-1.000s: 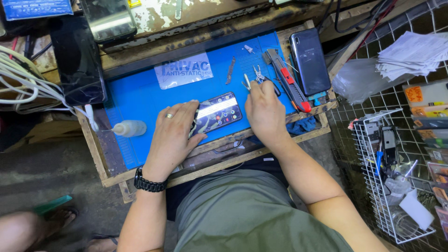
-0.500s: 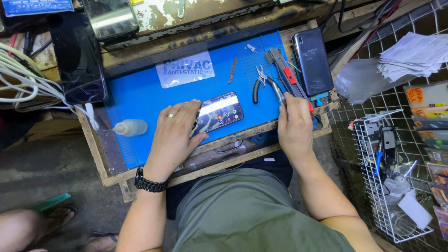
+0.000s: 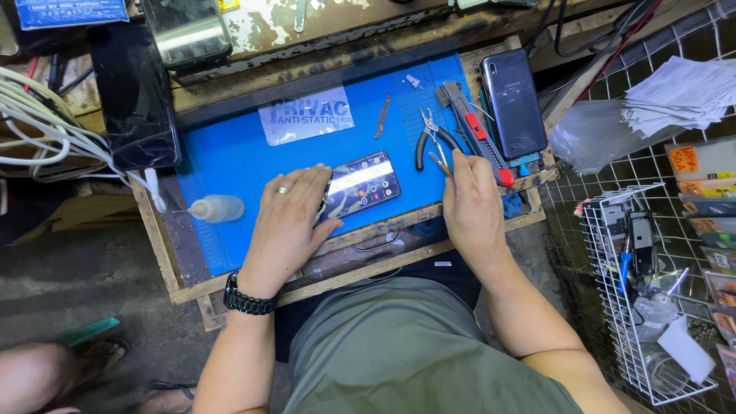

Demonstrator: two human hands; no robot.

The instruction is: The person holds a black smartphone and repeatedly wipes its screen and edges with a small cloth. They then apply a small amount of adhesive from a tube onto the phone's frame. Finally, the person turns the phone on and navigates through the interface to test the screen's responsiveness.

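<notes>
**Right hand back at the tools, left hand holding the phone down**

The left hand (image 3: 287,226) lies flat on the blue mat (image 3: 230,161), fingers spread and loosely curled over the near end of the phone (image 3: 360,184); it presses rather than grips. The phone lies screen up, lit, slanted, its far end poking out past the fingertips.

The right hand (image 3: 471,207) has moved. Half a second ago it rested lower, near the mat's front edge and clear of the tools; a second ago it was up at the pliers (image 3: 431,138). Now it has come up again, fingers drawn together around a thin metal tool (image 3: 441,162), seemingly tweezers, whose tip shows just beyond the fingertips and points toward the pliers' handles. The pliers themselves lie untouched just past those fingertips, where they lay half a second ago, so they were put down and a finer tool picked up.

The left hand and phone have not shifted across the three frames.

To the outside of the right fingers lie a red-handled cutter (image 3: 479,130) and a dark second phone (image 3: 514,100). Well left of the left hand lies a small squeeze bottle (image 3: 218,208).
</notes>
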